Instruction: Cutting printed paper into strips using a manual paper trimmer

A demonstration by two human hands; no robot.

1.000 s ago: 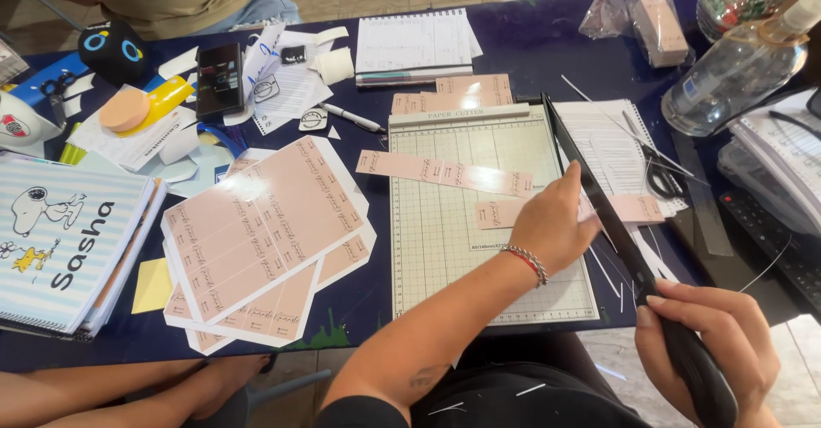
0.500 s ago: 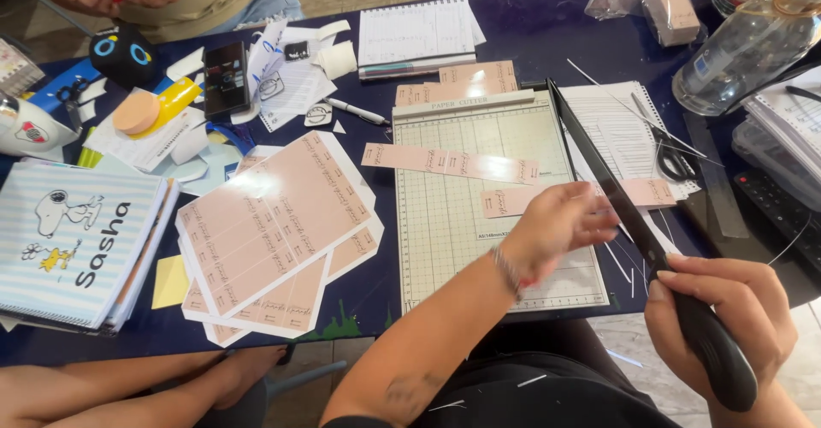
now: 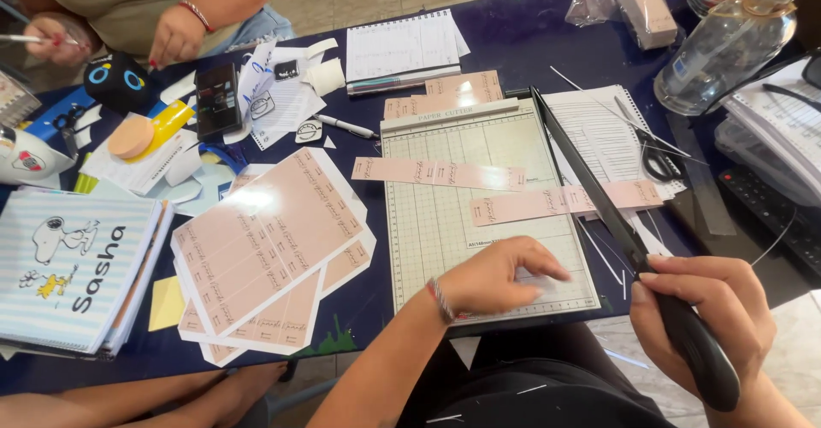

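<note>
Pale pink printed paper strip point(image 3: 564, 203) lies across the green gridded cutter board point(image 3: 479, 214) under its raised blade; left hand point(image 3: 496, 276) has slid nearer, fingers flat, while right hand point(image 3: 705, 317) fingers stay wrapped around the black handle point(image 3: 697, 351).

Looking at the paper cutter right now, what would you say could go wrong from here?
The left hand rests on the cutter board near the cutting edge while the right hand grips the raised blade arm; fingers could get nicked if it drops. The pink strip under the blade lies slightly tilted with nothing holding it, so it may be cut crooked.
</note>
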